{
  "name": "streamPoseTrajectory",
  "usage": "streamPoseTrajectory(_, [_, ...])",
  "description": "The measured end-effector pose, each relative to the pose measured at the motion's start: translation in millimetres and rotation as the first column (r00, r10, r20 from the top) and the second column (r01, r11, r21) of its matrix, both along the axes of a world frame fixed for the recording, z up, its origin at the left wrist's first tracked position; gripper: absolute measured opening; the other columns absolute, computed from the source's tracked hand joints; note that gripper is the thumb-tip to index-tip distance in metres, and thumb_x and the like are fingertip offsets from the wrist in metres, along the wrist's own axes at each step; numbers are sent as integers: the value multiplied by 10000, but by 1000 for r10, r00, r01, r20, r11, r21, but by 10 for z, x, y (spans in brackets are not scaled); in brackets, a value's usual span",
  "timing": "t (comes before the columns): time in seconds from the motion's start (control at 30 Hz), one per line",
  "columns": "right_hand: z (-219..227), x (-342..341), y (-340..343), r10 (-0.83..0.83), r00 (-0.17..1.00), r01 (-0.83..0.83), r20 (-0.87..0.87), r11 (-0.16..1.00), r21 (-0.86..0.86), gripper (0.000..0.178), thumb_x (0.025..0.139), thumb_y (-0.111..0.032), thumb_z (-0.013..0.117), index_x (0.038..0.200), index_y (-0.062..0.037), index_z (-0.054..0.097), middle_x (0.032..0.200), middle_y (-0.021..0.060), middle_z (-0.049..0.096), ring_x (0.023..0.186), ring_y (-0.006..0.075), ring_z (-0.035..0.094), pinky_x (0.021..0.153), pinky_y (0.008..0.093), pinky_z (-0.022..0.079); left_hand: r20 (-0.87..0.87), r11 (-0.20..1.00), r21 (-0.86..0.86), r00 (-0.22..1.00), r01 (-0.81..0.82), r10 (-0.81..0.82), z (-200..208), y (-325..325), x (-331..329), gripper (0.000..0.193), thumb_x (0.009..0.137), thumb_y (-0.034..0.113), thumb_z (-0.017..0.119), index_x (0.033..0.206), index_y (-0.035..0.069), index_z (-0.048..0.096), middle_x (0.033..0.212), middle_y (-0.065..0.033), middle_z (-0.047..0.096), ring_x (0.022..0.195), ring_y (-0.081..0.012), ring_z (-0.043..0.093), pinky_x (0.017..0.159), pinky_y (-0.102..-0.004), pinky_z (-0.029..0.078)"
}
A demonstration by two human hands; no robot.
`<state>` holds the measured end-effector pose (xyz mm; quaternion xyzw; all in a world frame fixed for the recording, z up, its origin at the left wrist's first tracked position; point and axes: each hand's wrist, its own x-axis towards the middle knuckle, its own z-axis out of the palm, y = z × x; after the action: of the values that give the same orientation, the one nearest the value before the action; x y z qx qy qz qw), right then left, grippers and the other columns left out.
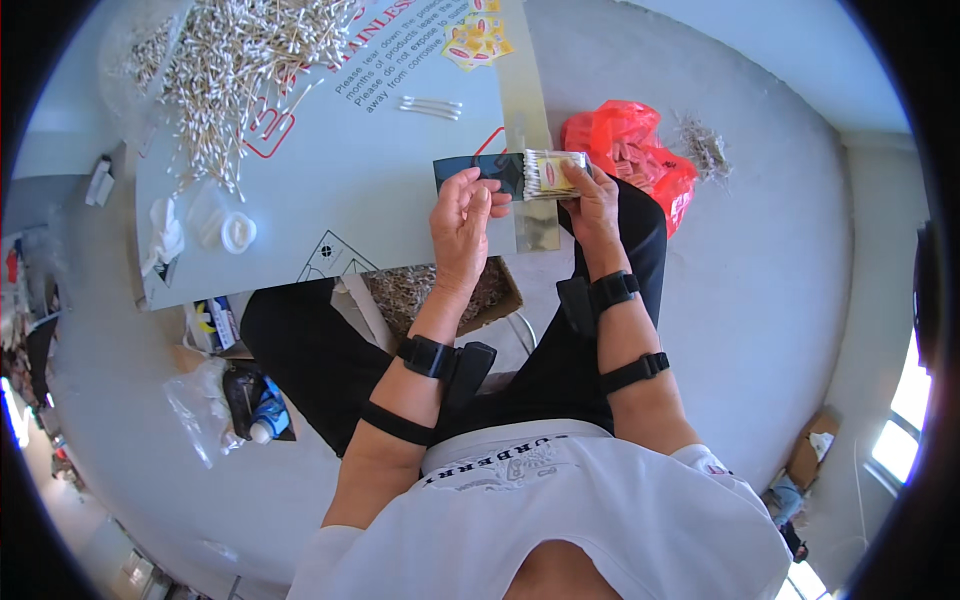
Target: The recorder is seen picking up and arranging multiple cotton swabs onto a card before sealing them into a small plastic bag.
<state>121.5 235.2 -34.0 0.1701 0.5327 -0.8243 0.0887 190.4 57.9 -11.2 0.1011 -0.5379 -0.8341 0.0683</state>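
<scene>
My right hand [592,207] grips a flat packet of cotton swabs [553,175] with a yellow label, the thumb lying on its front. The white swab tips line up along its left end. A dark, flat strip [508,172] extends leftward from behind the packet, beyond my left hand. In front of this strip, my left hand [462,222] has its fingers loosely bent and apart, holding nothing I can make out. Three loose cotton swabs [431,107] lie side by side on the sheet-covered table [385,205], farther off than my hands.
A big heap of cotton swabs [245,70] covers the far left; yellow labels [478,42] lie at the far edge. Nearer left are a small white tub [238,233] and crumpled tissue [164,235]. A red bag [625,140] stands right; a filled box [495,296] sits below the table.
</scene>
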Motion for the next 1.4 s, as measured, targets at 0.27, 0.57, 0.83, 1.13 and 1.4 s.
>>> streamPoseTrajectory(0.27, [-94, -47, 28, -64, 996, 74, -60, 980, 183, 259, 844, -196, 751, 959, 15, 656, 866, 50, 674, 726, 105, 608, 671, 264, 489, -74, 990, -141, 997, -14, 4, 11, 7, 6, 320, 988, 157, 547, 1242, -27, 484, 1047, -158, 630, 875, -208, 658, 749, -314, 547])
streamPoseTrajectory(0.57, [525, -100, -518, 531, 773, -27, -347, 575, 818, 239, 801, -101, 701, 1022, -34, 641, 1024, 149, 618, 966, 319, 590, 807, 398, 485, 104, 912, -357, 962, -201, 252, 99, -668, 261, 208, 957, 61, 550, 1149, -17, 540, 891, -104, 659, 659, -115, 617, 463, -214, 442])
streamPoseTrajectory(0.83, [313, -557, -1426, 544, 718, 266, -434, 361, 894, 268, 754, -153, 715, 1003, -68, 660, 1007, 112, 593, 1007, 327, 543, 874, 430, 437, 190, 914, -397, 966, -85, 173, 154, -875, 211, 186, 956, 50, 537, 1125, -22, 564, 885, -102, 677, 662, -110, 620, 483, -210, 449])
streamPoseTrajectory(1.13, [344, -19, -1268, 674, 558, 127, -484, 507, 852, 123, 735, -84, 702, 841, -88, 640, 933, 55, 578, 907, 274, 545, 804, 417, 423, -219, 152, -947, 913, -284, 343, 94, -1801, -492, 272, 780, 48, 685, 1042, 46, 612, 999, -124, 594, 948, -329, 567, 841, -427, 462])
streamPoseTrajectory(1.4, [429, -81, -1323, 741, 543, 24, -395, 457, 889, 161, 707, -105, 732, 857, -112, 673, 968, 31, 584, 941, 251, 548, 839, 386, 417, -210, -192, -970, 910, -149, 358, 108, -2108, -989, 181, 752, 86, 713, 909, 69, 624, 973, -114, 543, 988, -339, 508, 852, -468, 432])
